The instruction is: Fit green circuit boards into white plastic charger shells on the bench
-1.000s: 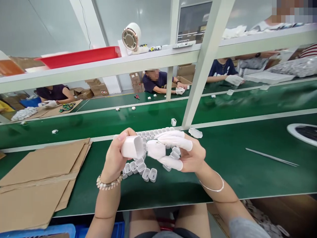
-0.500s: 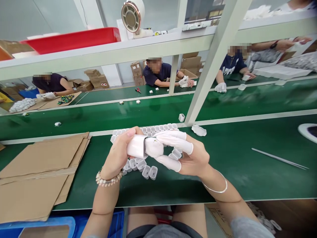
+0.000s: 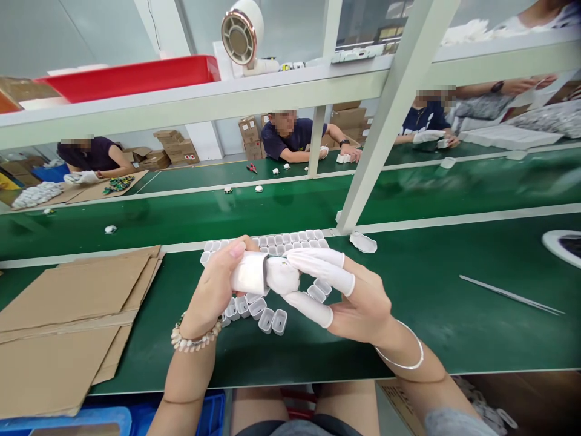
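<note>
My left hand (image 3: 213, 290) is closed around a white plastic shell (image 3: 249, 272), a small rectangular housing held sideways over the green belt (image 3: 408, 303). My right hand (image 3: 345, 293), with white finger cots on thumb and fingers, pinches a white insert (image 3: 282, 275) whose end sits at the shell's open mouth. Beneath both hands lie several empty white shells (image 3: 267, 318) in rows, open ends up, with more rows (image 3: 281, 239) along the belt's far edge.
Flat cardboard sheets (image 3: 68, 315) lie at my left. A thin metal rod (image 3: 511, 295) rests on the belt at right, a white lid piece (image 3: 363, 242) near a slanted frame post (image 3: 385, 127). Other workers sit across the far belt. Blue bins (image 3: 104, 421) sit below.
The white insert in my right hand has gone from apart from the shell to meeting its open end. Both hands stay in the same place above the shells.
</note>
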`<state>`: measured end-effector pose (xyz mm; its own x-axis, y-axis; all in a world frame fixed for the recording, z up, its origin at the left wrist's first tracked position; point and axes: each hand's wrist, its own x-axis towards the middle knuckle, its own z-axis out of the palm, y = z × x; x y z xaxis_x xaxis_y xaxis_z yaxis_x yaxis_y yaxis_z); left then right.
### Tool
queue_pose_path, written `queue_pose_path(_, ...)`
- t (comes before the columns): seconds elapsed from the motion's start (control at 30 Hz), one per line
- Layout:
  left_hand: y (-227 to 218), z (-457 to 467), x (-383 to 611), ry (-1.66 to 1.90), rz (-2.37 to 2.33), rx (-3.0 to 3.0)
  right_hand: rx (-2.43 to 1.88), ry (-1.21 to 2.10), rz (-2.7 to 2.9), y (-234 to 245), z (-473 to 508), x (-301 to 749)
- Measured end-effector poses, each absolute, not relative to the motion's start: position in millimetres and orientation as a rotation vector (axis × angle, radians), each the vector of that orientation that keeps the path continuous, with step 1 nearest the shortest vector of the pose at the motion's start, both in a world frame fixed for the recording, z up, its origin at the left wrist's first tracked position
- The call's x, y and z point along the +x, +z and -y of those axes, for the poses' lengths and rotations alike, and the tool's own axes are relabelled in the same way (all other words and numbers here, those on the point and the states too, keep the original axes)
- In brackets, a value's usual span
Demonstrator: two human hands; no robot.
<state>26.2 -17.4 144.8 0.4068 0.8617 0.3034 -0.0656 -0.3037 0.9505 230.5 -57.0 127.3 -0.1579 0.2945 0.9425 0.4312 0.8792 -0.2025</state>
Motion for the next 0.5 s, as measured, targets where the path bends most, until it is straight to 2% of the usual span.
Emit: queue_pose_path(0.5, 144.9, 19.8, 29.0, 1.07, -0.692, 1.574, -0.555, -0.186, 1.823, 130.0, 58.6, 231.3)
